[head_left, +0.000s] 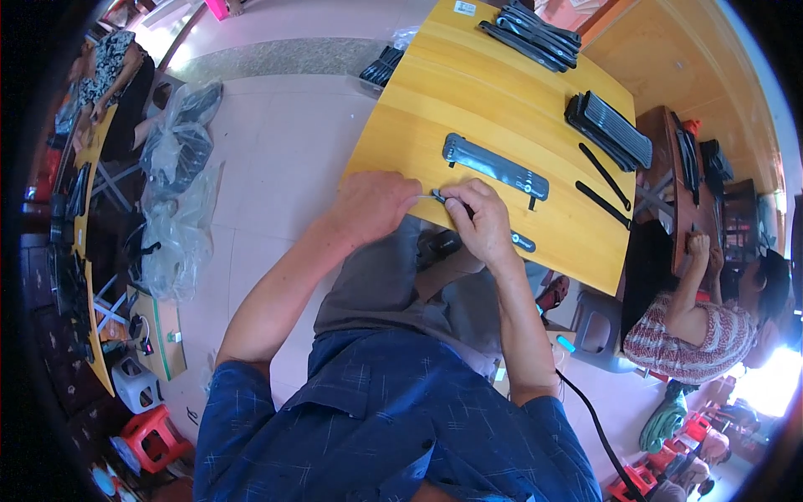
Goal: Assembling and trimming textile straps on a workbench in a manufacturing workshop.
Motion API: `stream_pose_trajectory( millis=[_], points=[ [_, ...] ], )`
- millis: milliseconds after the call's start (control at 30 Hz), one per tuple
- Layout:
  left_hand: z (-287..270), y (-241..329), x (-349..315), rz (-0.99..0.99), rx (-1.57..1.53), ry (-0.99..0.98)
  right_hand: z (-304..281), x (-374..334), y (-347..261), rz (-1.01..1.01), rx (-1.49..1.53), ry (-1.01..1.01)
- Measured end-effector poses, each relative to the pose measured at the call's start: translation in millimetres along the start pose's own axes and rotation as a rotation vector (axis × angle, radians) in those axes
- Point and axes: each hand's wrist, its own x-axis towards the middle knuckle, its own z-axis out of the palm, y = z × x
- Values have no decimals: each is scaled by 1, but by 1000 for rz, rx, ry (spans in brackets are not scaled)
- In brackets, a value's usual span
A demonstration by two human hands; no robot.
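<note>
My left hand (376, 203) is closed at the near edge of the yellow table, its fingertips pinching a thin pale piece that is too small to name. Beside it my right hand (481, 219) grips a black strap (523, 242); one rounded end with a white print sticks out past the palm, and the other end shows at the fingertips, close to the pale piece. Just beyond both hands lies a flat dark strip-shaped case (495, 167) with small black tabs along its near side. My fingers hide the middle of the strap.
On the wooden table (401, 125), two loose black straps (604, 176) lie at the right, near a stack of dark strips (609, 130). Another pile (532, 35) sits at the far end. A person in a patterned top (694, 330) works at the right. Clear plastic bags (177, 192) lie left.
</note>
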Motion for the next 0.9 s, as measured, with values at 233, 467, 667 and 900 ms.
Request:
stream_pose_trajectory(
  millis=[233,467,667,900],
  points=[
    [1,3,-3,-28,27,-73,3,2,-6,-62,-65,24],
    [-2,6,-1,-37,-27,-52,8,0,-4,-82,-50,78],
    [0,7,-1,-38,-18,-26,13,1,-5,-71,-62,108],
    [2,7,-1,-28,3,-11,13,1,-4,-54,-52,103]
  ],
)
